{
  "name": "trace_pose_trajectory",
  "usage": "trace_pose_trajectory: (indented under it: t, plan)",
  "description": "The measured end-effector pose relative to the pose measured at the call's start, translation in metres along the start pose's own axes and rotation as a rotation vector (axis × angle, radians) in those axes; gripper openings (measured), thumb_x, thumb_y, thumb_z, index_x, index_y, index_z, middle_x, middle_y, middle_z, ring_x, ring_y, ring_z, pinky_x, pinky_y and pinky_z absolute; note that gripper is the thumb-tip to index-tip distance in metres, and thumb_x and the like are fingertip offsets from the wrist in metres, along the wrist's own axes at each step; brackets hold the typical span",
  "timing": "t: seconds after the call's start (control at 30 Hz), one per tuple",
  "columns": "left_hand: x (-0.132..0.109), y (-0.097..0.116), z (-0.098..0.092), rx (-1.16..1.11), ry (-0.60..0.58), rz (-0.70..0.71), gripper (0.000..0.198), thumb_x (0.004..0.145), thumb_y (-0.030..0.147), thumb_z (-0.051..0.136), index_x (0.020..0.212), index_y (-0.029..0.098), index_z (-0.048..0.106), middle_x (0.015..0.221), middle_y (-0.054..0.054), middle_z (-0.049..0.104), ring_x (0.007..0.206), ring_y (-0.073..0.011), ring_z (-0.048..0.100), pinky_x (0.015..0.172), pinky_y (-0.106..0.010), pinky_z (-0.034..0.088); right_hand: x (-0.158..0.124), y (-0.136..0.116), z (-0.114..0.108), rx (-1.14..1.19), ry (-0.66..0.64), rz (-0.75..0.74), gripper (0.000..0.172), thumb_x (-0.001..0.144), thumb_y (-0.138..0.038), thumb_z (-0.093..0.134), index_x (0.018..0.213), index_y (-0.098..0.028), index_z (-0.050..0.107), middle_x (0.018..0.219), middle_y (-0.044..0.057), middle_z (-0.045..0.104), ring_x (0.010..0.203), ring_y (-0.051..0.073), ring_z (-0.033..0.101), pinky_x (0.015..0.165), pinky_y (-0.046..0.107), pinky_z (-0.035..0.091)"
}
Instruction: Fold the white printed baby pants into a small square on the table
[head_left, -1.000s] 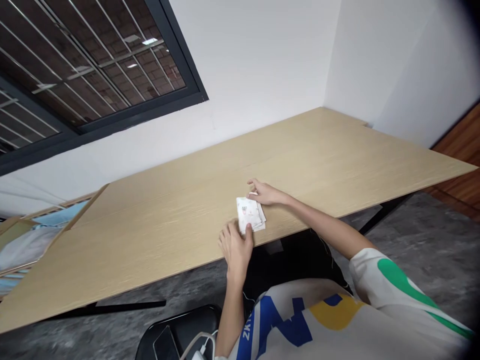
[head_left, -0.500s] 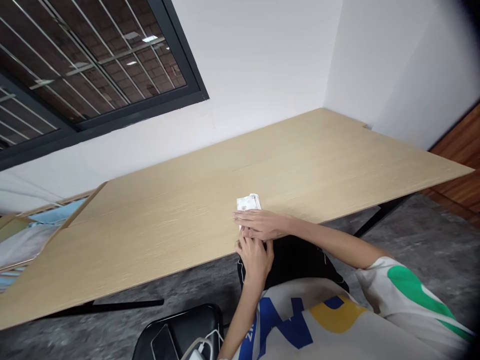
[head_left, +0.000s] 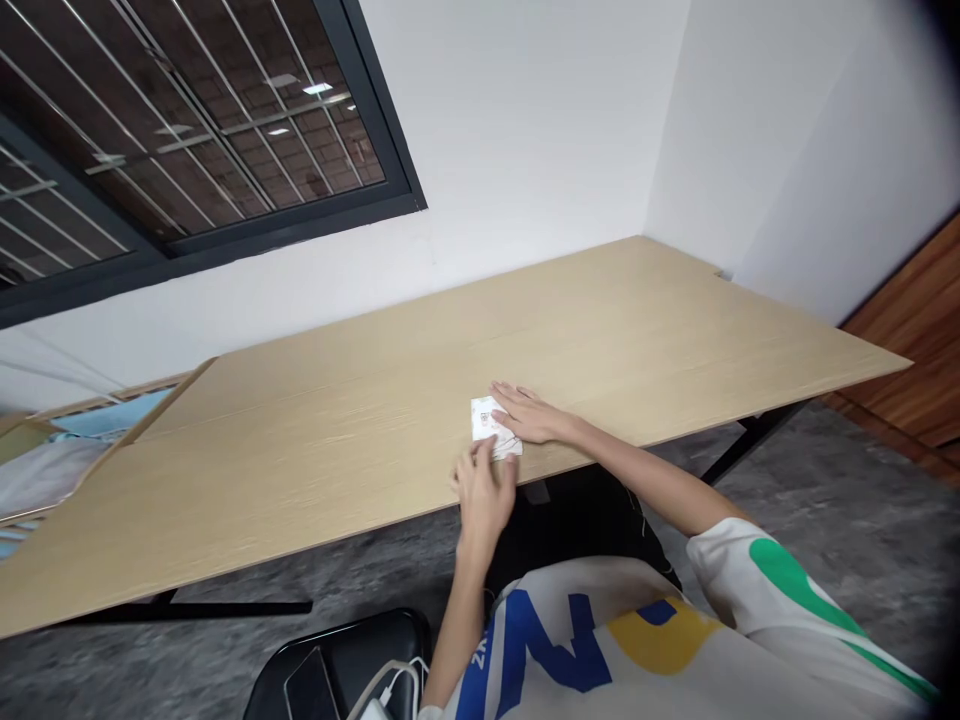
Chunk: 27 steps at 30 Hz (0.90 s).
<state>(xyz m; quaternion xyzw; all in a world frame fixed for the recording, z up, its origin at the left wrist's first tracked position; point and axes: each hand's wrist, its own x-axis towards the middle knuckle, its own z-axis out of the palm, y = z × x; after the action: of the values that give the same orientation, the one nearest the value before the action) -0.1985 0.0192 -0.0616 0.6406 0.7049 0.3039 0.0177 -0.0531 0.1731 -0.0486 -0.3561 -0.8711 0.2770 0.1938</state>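
Folded white sheet (head_left: 484,412) w/ small print lies on table (head_left: 337,420) nr the front edge, at both hands. R hand (head_left: 527,414) lies palm down over its right side, fingers out straight, unclenched. L hand (head_left: 484,495) is at the near edge, thumb & fingertips apart w/ sheet showing btwn; slight blur. Black chair (head_left: 379,640) below, dark slab (head_left: 309,685) on seat.
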Motion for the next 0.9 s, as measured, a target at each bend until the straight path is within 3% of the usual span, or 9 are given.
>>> trace_pose_trajectory:
  t: [0.1, 0.2, 0.33, 0.47, 0.6, 0.67, 0.73, 0.83, 0.9]
  plan:
    - [0.020, -0.020, -0.015, -0.019, 0.069, -0.172, 0.040, 0.101, 0.049, 0.049, 0.124, 0.020, 0.063, 0.125, -0.015, 0.065, 0.123, -0.0330, 0.057, 0.110, -0.055, 0.037, 0.000, -0.004, -0.011, 0.019, 0.126, 0.059, 0.071, 0.109, -0.060, 0.024, 0.165, -0.017, 0.031, 0.171, 0.018, 0.029, 0.158, 0.032, 0.025, 0.127, 0.052, 0.021]
    - [0.035, -0.027, -0.019, 0.028, 0.007, -0.252, 0.039, 0.099, 0.051, 0.048, 0.109, 0.017, 0.065, 0.118, -0.018, 0.066, 0.121, -0.0371, 0.057, 0.110, -0.059, 0.034, 0.002, -0.006, -0.014, -0.051, 0.202, 0.074, 0.059, 0.107, -0.050, 0.041, 0.154, -0.014, 0.046, 0.151, 0.021, 0.051, 0.142, 0.034, 0.045, 0.117, 0.052, 0.034]
    - [0.047, -0.017, -0.009, -0.010, -0.067, -0.197, 0.034, 0.097, 0.047, 0.053, 0.101, 0.015, 0.063, 0.114, -0.020, 0.066, 0.118, -0.0386, 0.058, 0.108, -0.059, 0.035, 0.003, -0.005, -0.005, -0.120, 0.219, 0.080, 0.037, 0.101, -0.037, 0.057, 0.130, -0.015, 0.061, 0.131, 0.017, 0.059, 0.127, 0.031, 0.052, 0.110, 0.049, 0.039]
    - [0.045, -0.001, 0.000, -0.152, -0.138, -0.099, 0.020, 0.097, 0.036, 0.053, 0.100, 0.017, 0.058, 0.103, -0.013, 0.069, 0.102, -0.0288, 0.066, 0.096, -0.045, 0.047, -0.017, -0.005, -0.004, -0.156, 0.305, 0.105, 0.020, 0.096, -0.028, 0.059, 0.114, -0.018, 0.061, 0.121, 0.013, 0.062, 0.120, 0.031, 0.053, 0.106, 0.050, 0.040]
    - [0.031, 0.030, 0.001, -0.346, -0.237, 0.045, 0.019, 0.099, 0.038, 0.052, 0.103, 0.021, 0.057, 0.096, -0.004, 0.071, 0.088, -0.0189, 0.068, 0.083, -0.031, 0.052, -0.081, -0.006, -0.032, 0.036, 0.420, 0.148, 0.017, 0.098, -0.036, 0.057, 0.104, -0.020, 0.058, 0.103, 0.008, 0.066, 0.100, 0.027, 0.062, 0.096, 0.047, 0.049]
    - [0.023, 0.054, -0.005, -0.461, -0.315, 0.146, 0.020, 0.099, 0.041, 0.053, 0.104, 0.022, 0.059, 0.096, -0.003, 0.071, 0.087, -0.0182, 0.067, 0.082, -0.031, 0.052, -0.126, -0.006, -0.054, 0.264, 0.473, 0.152, 0.028, 0.099, -0.048, 0.057, 0.108, -0.022, 0.057, 0.097, 0.005, 0.068, 0.087, 0.023, 0.065, 0.082, 0.039, 0.054]
    - [0.020, 0.081, -0.015, -0.567, -0.420, 0.274, 0.023, 0.099, 0.043, 0.056, 0.107, 0.022, 0.061, 0.101, -0.004, 0.071, 0.092, -0.0193, 0.067, 0.085, -0.032, 0.052, -0.174, -0.009, -0.075, 0.444, 0.595, 0.152, 0.035, 0.093, -0.055, 0.066, 0.105, -0.023, 0.059, 0.097, 0.005, 0.069, 0.087, 0.022, 0.068, 0.075, 0.034, 0.056]
    - [0.022, 0.122, -0.033, -0.685, -0.529, 0.457, 0.034, 0.095, 0.046, 0.063, 0.120, 0.022, 0.063, 0.115, -0.008, 0.071, 0.106, -0.0213, 0.067, 0.096, -0.035, 0.052, -0.233, -0.014, -0.098, 0.564, 0.933, 0.293, 0.046, 0.076, -0.059, 0.083, 0.101, -0.025, 0.064, 0.083, 0.002, 0.069, 0.066, 0.018, 0.065, 0.057, 0.029, 0.052]
    - [0.025, 0.148, -0.039, -0.764, -0.585, 0.587, 0.043, 0.091, 0.049, 0.070, 0.125, 0.023, 0.065, 0.121, -0.009, 0.072, 0.110, -0.0219, 0.067, 0.101, -0.035, 0.051, -0.256, -0.016, -0.105, 0.628, 1.141, 0.369, 0.050, 0.068, -0.059, 0.089, 0.097, -0.026, 0.065, 0.078, 0.001, 0.069, 0.058, 0.017, 0.061, 0.050, 0.029, 0.049]
